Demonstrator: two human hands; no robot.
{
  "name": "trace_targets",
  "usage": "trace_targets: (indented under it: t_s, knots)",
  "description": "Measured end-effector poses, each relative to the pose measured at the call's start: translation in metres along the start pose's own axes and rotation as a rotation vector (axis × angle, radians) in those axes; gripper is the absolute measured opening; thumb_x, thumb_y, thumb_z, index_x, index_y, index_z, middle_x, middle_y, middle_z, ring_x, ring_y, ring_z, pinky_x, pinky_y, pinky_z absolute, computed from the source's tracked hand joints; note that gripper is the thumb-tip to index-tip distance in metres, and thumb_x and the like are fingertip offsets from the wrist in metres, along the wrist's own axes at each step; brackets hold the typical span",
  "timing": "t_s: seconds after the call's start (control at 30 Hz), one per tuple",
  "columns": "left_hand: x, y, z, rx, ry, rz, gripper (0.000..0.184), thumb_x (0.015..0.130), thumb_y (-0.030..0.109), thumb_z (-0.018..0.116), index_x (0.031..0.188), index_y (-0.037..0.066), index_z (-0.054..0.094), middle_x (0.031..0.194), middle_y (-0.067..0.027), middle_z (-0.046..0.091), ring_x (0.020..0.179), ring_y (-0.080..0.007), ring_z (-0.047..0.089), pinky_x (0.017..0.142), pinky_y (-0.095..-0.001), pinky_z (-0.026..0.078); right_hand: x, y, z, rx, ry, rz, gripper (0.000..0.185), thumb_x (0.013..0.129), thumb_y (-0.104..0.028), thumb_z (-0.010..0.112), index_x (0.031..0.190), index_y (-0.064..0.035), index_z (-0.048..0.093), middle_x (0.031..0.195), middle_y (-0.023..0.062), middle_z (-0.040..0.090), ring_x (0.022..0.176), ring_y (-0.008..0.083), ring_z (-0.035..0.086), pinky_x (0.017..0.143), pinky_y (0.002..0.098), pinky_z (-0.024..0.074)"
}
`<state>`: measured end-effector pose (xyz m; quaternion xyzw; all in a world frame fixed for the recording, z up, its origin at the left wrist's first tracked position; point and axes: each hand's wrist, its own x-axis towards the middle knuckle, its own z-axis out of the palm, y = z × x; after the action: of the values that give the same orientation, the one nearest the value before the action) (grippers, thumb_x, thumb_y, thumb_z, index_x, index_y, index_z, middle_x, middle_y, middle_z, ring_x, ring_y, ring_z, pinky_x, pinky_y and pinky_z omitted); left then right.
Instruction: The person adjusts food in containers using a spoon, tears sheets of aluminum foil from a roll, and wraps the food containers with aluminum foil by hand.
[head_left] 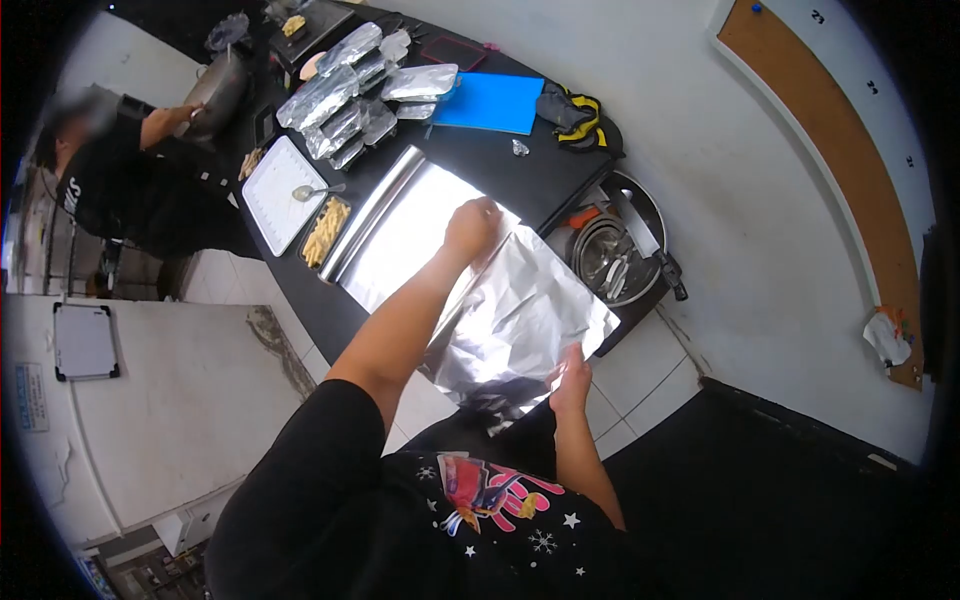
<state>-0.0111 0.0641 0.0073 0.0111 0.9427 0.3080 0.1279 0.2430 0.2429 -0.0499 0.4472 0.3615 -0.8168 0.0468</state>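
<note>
A wide sheet of aluminium foil [530, 310] runs off the foil roll [372, 212] on the black table and hangs over its front edge, creased at the free end. My left hand [474, 230] reaches across the sheet, its fingers curled closed at the foil's far side near the table edge. Lower down, my right hand [571, 378] pinches the loose end of the foil between thumb and fingers. Beside the roll, a container of fries [326, 232] stands close to a white tray [280, 205] with a spoon [316, 191] on it.
Foil-wrapped packages [345, 95] are piled at the back, by a blue folder [490, 103] and a grey-yellow bag [580, 115]. Nested metal bowls and a knife [640, 228] sit at the right end. A co-worker [120, 180] handles a large pan [218, 95] across the table.
</note>
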Motion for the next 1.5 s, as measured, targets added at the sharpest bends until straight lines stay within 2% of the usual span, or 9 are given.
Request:
trace_targets:
  t_s: [0.03,0.13,0.17,0.53,0.63,0.83,1.23,1.4,1.5]
  knots:
    - [-0.007,-0.006,-0.007,0.121,0.009,0.048,0.028,0.087,0.026,0.055,0.113,0.017,0.061,0.120,-0.0090,0.060,0.109,-0.0341,0.056,0.087,-0.0470,0.045,-0.001,-0.003,0.006,0.019,0.029,-0.031,0.033,0.094,-0.040,0.055,0.073,-0.0154,0.045,0.061,-0.0052,0.037,0.044,0.0061,0.038,0.036,0.0225,0.0292]
    - [-0.038,-0.023,-0.017,0.352,0.173,0.441,0.030,0.089,0.026,0.053,0.117,0.021,0.062,0.134,-0.0075,0.052,0.122,-0.0315,0.048,0.097,-0.0576,0.035,-0.001,-0.001,0.016,0.008,0.109,-0.129,0.036,0.095,-0.044,0.052,0.073,-0.0157,0.044,0.061,-0.0047,0.038,0.044,0.0063,0.038,0.036,0.0221,0.0289]
    - [-0.046,-0.029,-0.018,0.452,0.027,0.421,0.039,0.093,0.027,0.047,0.131,0.026,0.051,0.149,-0.0032,0.033,0.137,-0.0321,0.029,0.102,-0.0692,0.020,-0.003,0.001,0.016,0.003,0.092,-0.107,0.036,0.095,-0.044,0.051,0.074,-0.0152,0.045,0.062,-0.0043,0.039,0.046,0.0069,0.040,0.038,0.0225,0.0306]
    - [-0.052,-0.048,-0.006,0.490,0.041,0.437,0.043,0.097,0.033,0.036,0.141,0.031,0.039,0.154,0.0001,0.025,0.142,-0.0312,0.019,0.106,-0.0685,0.014,-0.007,0.048,0.005,0.076,0.115,-0.078,0.035,0.096,-0.047,0.048,0.078,-0.0170,0.044,0.063,-0.0038,0.040,0.045,0.0102,0.041,0.038,0.0293,0.0359]
    - [-0.053,-0.046,-0.007,0.511,0.019,0.419,0.045,0.098,0.033,0.035,0.142,0.032,0.037,0.155,0.0007,0.023,0.143,-0.0311,0.017,0.107,-0.0678,0.013,-0.027,0.044,0.003,0.100,-0.019,-0.074,0.031,0.097,-0.042,0.049,0.085,-0.0126,0.049,0.072,-0.0016,0.044,0.058,0.0115,0.047,0.048,0.0266,0.0404]
    - [-0.054,-0.050,-0.008,0.438,0.081,0.404,0.045,0.097,0.032,0.038,0.142,0.028,0.038,0.154,-0.0042,0.023,0.143,-0.0318,0.017,0.107,-0.0685,0.012,-0.028,0.063,0.002,0.100,0.033,-0.072,0.024,0.096,-0.032,0.054,0.081,-0.0131,0.050,0.075,-0.0032,0.046,0.075,0.0096,0.050,0.064,0.0274,0.0441]
    - [-0.097,-0.079,-0.022,0.441,0.063,0.309,0.041,0.098,0.033,0.039,0.138,0.029,0.043,0.153,-0.0072,0.024,0.143,-0.0337,0.014,0.107,-0.0692,0.010,-0.043,0.067,0.001,0.019,0.149,-0.167,0.025,0.098,-0.032,0.051,0.080,-0.0136,0.047,0.071,-0.0050,0.038,0.066,0.0072,0.041,0.061,0.0249,0.0382]
    - [-0.095,-0.082,-0.018,0.454,0.126,0.341,0.040,0.098,0.033,0.039,0.138,0.031,0.043,0.153,-0.0063,0.025,0.142,-0.0336,0.017,0.106,-0.0706,0.014,-0.053,0.084,-0.015,0.144,-0.072,-0.073,0.014,0.093,-0.017,0.060,0.101,-0.0055,0.058,0.093,-0.0003,0.057,0.086,0.0119,0.055,0.079,0.0287,0.0451]
    - [-0.095,-0.086,-0.015,0.478,0.146,0.348,0.041,0.097,0.034,0.038,0.138,0.031,0.042,0.152,-0.0057,0.025,0.142,-0.0334,0.018,0.105,-0.0712,0.015,-0.058,0.092,-0.020,0.117,-0.182,-0.069,0.025,0.090,-0.010,0.063,0.113,-0.0051,0.056,0.105,0.0061,0.062,0.097,0.0187,0.060,0.088,0.0348,0.0475]
